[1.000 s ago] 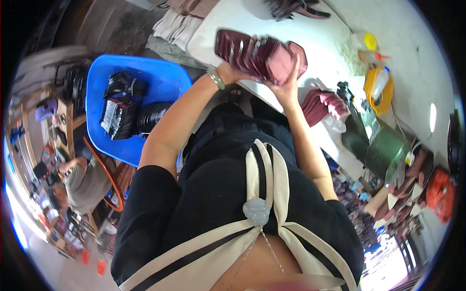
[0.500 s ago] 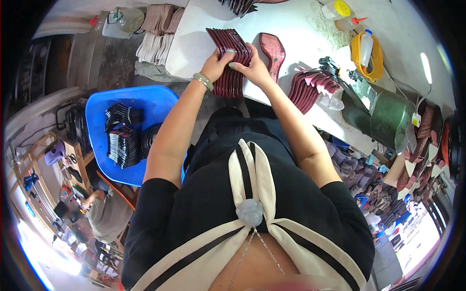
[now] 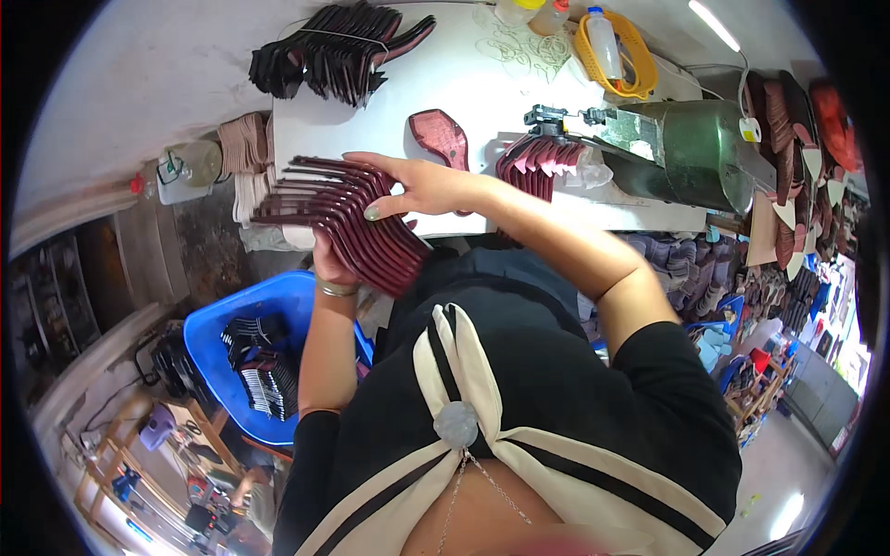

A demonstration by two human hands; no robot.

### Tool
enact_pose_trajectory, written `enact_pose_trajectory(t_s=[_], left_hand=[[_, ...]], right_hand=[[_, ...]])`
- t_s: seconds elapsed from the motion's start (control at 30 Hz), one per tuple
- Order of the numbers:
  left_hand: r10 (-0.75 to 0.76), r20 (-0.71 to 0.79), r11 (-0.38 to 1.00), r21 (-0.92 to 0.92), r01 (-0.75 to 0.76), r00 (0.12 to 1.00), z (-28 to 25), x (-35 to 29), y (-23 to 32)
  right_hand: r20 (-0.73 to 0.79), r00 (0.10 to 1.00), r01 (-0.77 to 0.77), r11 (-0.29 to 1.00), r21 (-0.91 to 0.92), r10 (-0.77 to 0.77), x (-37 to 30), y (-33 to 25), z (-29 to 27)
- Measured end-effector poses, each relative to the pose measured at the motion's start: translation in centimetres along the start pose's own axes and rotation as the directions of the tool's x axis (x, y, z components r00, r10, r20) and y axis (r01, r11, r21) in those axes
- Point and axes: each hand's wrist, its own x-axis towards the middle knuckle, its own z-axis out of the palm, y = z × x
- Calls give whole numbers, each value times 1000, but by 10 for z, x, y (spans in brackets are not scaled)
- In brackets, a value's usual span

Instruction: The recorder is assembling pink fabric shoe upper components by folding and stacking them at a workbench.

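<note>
A fanned stack of dark red, glossy-edged shoe insoles point(image 3: 366, 222) is held between my two hands over the table's front left corner. My left hand point(image 3: 332, 261) grips the stack from below, its fingers mostly hidden behind the pieces. From the right, my right hand point(image 3: 413, 185) wraps over the stack, thumb on the near side. A single reddish insole point(image 3: 439, 135) lies flat on the white table point(image 3: 371, 130) just beyond my right hand. More dark red insoles point(image 3: 527, 174) stand in a row beside a dark green machine point(image 3: 691, 153).
A tied bundle of dark soles point(image 3: 324, 56) lies at the table's far left. A blue tub point(image 3: 218, 343) with dark pieces stands at my left. A yellow basket point(image 3: 635, 79) with a bottle sits at the back right. Pale insoles point(image 3: 246, 167) are stacked left of the table.
The stack has swung from upright to slanting, with its upper ends now pointing left. My left hand has gone lower beneath it, and my right hand reaches across. The view has turned.
</note>
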Motion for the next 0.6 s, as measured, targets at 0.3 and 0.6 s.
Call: enact_pose_trajectory(t_s=[0.3,0.6], left_hand=[[156,-383,483,834,268,911,-12,39,43],[438,-150,-776,435,457,886,-62,63,13]], right_hand=[[-375,850,-501,353,-790,369,24,109,-266],[-501,813,-576,288,-765,298,57,165,-275]])
